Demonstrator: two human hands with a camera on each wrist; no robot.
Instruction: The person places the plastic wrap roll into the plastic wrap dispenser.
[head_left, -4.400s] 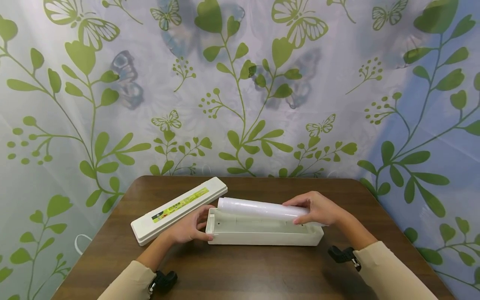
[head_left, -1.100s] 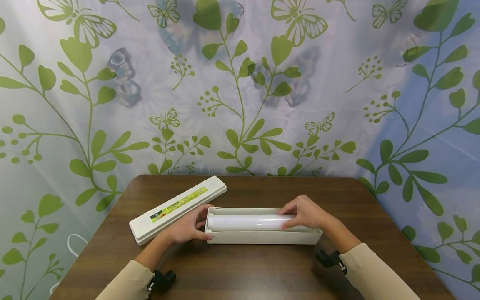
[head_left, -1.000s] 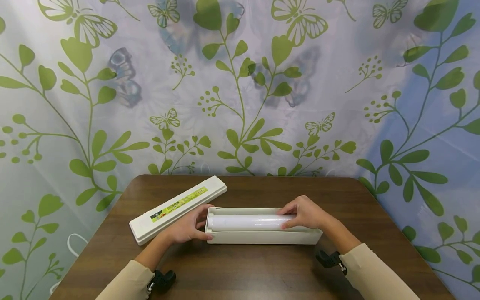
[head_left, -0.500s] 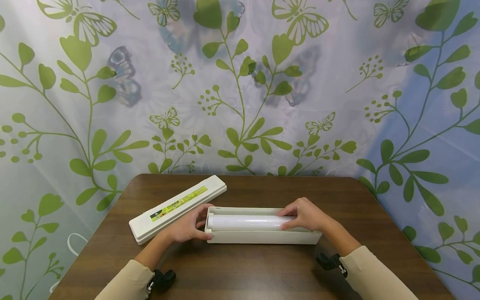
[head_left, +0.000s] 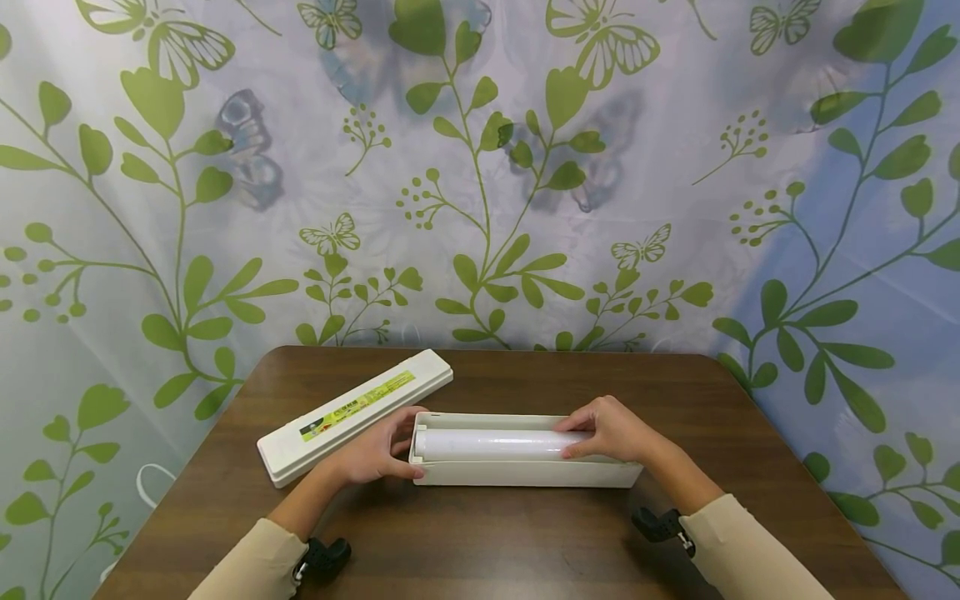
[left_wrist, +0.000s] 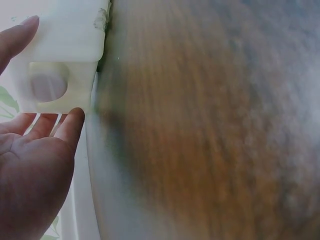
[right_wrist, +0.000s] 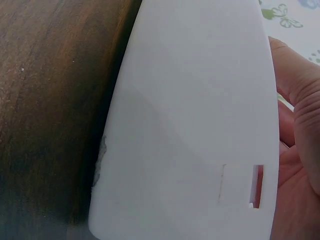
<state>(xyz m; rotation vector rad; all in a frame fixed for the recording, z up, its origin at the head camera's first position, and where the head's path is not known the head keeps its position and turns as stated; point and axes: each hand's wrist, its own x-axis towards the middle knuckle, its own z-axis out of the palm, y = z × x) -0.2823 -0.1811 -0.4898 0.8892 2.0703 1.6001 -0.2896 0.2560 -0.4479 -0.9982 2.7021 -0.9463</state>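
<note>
In the head view, a long white open box (head_left: 525, 476) lies crosswise on the brown table. A shiny white roll of cling film (head_left: 487, 445) lies lengthwise inside it. My left hand (head_left: 377, 452) grips the box's left end, thumb at the front and fingers behind. My right hand (head_left: 615, 431) holds the roll near its right end, thumb and fingers on either side; the roll's end is hidden beneath it. In the left wrist view, the roll's round end (left_wrist: 49, 86) shows at the box end. The right wrist view is mostly the box's front wall (right_wrist: 190, 100), with a small slot.
Behind and left of the box, a long white lid (head_left: 356, 417) with a green-yellow label lies at a slant, close to my left hand. The brown tabletop (head_left: 495, 542) reaches to a curtain (head_left: 480, 208) printed with leaves and butterflies.
Some seconds ago the roll was tilted above the box's back edge in my right hand; it has come down into the box. Over the last second both hands have stayed practically still.
</note>
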